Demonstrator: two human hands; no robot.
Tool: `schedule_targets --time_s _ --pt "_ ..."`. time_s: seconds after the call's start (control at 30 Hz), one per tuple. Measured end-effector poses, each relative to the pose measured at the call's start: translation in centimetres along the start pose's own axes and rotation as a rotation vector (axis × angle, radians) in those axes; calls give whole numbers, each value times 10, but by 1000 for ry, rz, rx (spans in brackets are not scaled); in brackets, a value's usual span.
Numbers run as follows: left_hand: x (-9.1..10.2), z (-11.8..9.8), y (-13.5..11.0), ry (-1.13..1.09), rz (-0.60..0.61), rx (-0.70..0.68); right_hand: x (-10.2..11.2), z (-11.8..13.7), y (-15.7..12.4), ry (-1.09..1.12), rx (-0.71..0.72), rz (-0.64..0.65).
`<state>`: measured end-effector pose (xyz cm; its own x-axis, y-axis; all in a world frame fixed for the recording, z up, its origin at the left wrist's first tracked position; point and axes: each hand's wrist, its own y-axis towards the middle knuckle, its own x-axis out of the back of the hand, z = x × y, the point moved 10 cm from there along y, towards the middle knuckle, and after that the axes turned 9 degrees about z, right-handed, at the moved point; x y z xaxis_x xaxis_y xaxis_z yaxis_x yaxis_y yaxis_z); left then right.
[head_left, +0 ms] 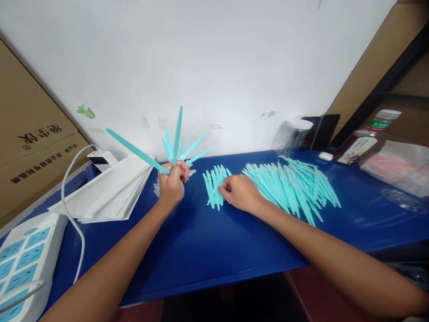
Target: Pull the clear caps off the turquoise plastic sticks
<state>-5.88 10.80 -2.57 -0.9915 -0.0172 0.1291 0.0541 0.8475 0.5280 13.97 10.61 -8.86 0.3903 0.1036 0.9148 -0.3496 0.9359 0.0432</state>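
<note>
Slim turquoise plastic sticks, shaped like eyebrow razors (178, 134), fan out above my left hand (173, 181). That hand is closed around their lower ends, one long piece pointing to the upper left. My right hand (239, 191) rests at a small pile of the same razors (212, 181), its thumb and fingertips pinched together at a razor lying slantwise on top. Its palm side is hidden, so how firmly it grips cannot be seen. Behind its wrist spreads a larger heap of razors (295, 188). Small translucent pieces (156, 188) lie partly hidden behind my left hand.
On the blue table (201, 250), white paper envelopes (110, 197) lie at the left, near a power strip (30, 264) and a white cable (67, 197). A clear jar (291, 136), a phone (325, 132), a bottle (365, 136) and a plastic bag (398, 167) stand at the right.
</note>
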Motion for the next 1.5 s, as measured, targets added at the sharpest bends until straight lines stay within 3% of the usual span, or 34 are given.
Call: schedule_targets --time_s 0.3,0.73,1.0,1.1,1.17,1.27,1.4,1.47,1.5 --pt "-1 -3 -1 6 3 -1 7 7 -2 49 31 -107" --pt "0 -5 0 14 9 -10 -4 17 -3 88 44 -12" --pt "1 -2 0 10 3 7 -5 16 -5 134 106 -32" --pt "-2 6 1 -86 18 55 -3 17 -5 172 132 -47" --pt "-9 17 1 -226 71 144 8 16 -6 233 152 -128" --pt "-24 27 -2 -383 175 272 38 4 -12 372 150 -366" --pt "-31 22 -5 -446 218 308 77 -23 -25 500 81 -660" --pt "-31 19 -5 -482 223 316 87 -33 -24 562 74 -680" --pt "-31 17 -5 -505 226 323 88 -35 -19 619 88 -623"
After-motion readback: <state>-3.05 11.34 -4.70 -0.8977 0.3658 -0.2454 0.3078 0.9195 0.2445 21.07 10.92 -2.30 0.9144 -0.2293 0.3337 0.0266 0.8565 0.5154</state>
